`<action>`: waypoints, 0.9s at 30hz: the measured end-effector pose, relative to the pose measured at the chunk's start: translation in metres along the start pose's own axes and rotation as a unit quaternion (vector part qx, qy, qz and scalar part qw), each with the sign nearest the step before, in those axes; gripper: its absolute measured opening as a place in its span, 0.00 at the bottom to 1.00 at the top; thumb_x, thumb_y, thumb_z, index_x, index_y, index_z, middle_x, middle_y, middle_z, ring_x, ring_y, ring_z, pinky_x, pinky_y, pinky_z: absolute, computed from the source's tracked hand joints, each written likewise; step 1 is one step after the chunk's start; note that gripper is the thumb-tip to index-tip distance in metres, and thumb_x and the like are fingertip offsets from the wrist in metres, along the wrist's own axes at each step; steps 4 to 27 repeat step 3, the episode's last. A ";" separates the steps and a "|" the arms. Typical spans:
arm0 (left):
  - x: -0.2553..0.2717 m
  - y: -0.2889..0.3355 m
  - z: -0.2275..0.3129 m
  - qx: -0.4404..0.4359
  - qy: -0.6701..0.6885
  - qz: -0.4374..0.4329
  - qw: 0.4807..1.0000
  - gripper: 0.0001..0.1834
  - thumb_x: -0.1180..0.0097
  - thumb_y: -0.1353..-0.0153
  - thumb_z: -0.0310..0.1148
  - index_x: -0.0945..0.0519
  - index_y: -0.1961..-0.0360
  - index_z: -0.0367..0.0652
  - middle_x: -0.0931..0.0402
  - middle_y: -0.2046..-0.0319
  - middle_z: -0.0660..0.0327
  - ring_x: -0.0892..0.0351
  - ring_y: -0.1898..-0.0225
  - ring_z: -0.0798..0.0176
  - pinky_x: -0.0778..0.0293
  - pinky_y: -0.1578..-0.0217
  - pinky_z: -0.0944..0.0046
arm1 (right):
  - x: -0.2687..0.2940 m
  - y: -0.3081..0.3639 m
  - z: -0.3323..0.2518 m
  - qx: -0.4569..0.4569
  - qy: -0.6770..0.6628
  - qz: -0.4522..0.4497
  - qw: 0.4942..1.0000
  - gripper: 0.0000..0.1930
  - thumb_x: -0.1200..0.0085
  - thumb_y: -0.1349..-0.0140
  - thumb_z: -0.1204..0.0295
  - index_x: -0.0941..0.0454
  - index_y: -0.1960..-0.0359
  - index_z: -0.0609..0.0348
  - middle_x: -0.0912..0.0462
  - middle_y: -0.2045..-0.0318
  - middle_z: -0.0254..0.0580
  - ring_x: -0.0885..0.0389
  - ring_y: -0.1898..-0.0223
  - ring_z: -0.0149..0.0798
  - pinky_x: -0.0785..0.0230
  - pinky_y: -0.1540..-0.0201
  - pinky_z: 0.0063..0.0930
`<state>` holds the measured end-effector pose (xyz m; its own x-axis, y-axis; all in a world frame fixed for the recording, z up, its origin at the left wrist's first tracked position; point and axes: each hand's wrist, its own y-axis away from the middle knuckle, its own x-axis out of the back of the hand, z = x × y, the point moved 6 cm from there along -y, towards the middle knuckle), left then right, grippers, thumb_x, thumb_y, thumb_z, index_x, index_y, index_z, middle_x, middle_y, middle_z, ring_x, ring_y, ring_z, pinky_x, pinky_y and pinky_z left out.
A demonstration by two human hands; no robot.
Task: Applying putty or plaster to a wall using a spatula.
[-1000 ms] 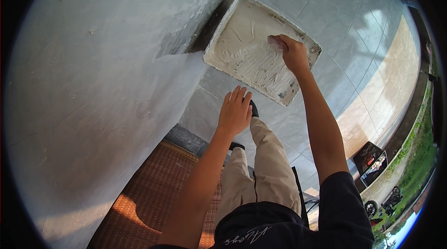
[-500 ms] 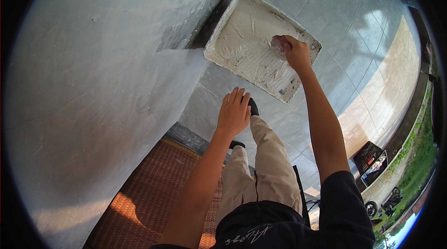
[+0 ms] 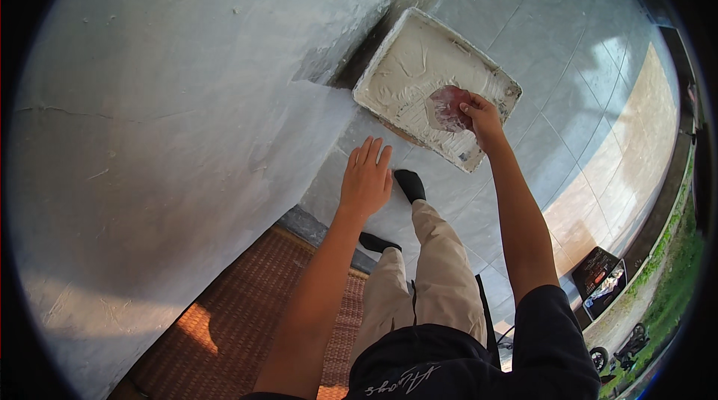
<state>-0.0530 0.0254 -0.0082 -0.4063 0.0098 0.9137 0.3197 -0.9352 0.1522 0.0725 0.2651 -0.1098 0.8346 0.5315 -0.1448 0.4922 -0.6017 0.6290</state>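
My right hand (image 3: pixel 483 119) grips a flat reddish scraper (image 3: pixel 450 107) by its edge, fingers and thumb pinched on it. Pale paste smears the scraper's left side. Beneath it lies a shallow rectangular tray (image 3: pixel 516 90) with a crusted rim, holding off-white putty (image 3: pixel 423 57). Ridged scrape marks run through the putty toward the near side. With fingers stretched out and nothing in it, my left hand (image 3: pixel 366 180) hovers between the tray and the grey wall (image 3: pixel 202 108), apart from both.
The plastered wall fills the left side, with a rough broken patch (image 3: pixel 325 63) by the tray. Grey tiles (image 3: pixel 557 63) cover the floor. A brown woven mat (image 3: pixel 262 310) lies near my feet. To the right sit a dark open box (image 3: pixel 598 280) and, outside, a motorcycle (image 3: pixel 632 344).
My right hand has lifted and turned the scraper, so more of its reddish face shows. My left hand has shifted slightly left. The view has moved, leaving the tray lower and further right.
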 end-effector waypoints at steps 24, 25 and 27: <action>0.029 -0.001 -0.007 0.003 -0.043 0.026 0.999 0.27 0.43 0.42 0.32 0.31 0.41 0.37 0.35 0.36 0.48 0.41 0.32 0.43 0.43 0.34 0.46 | -0.026 0.007 -0.019 0.001 -0.047 -0.036 0.998 0.15 0.48 0.34 0.79 0.26 0.46 0.63 0.17 0.59 0.37 0.18 0.61 0.31 0.24 0.56 0.26; 0.029 -0.001 -0.007 0.003 -0.043 0.026 0.999 0.27 0.43 0.42 0.32 0.31 0.41 0.37 0.35 0.36 0.48 0.41 0.32 0.43 0.43 0.34 0.46 | -0.026 0.007 -0.019 0.001 -0.047 -0.036 0.998 0.15 0.48 0.34 0.79 0.26 0.46 0.63 0.17 0.59 0.37 0.18 0.61 0.31 0.24 0.56 0.26; 0.029 -0.001 -0.007 0.003 -0.043 0.026 0.999 0.27 0.43 0.42 0.32 0.31 0.41 0.37 0.35 0.36 0.48 0.41 0.32 0.43 0.43 0.34 0.46 | -0.026 0.007 -0.019 0.001 -0.047 -0.036 0.998 0.15 0.48 0.34 0.79 0.26 0.46 0.63 0.17 0.59 0.37 0.18 0.61 0.31 0.24 0.56 0.26</action>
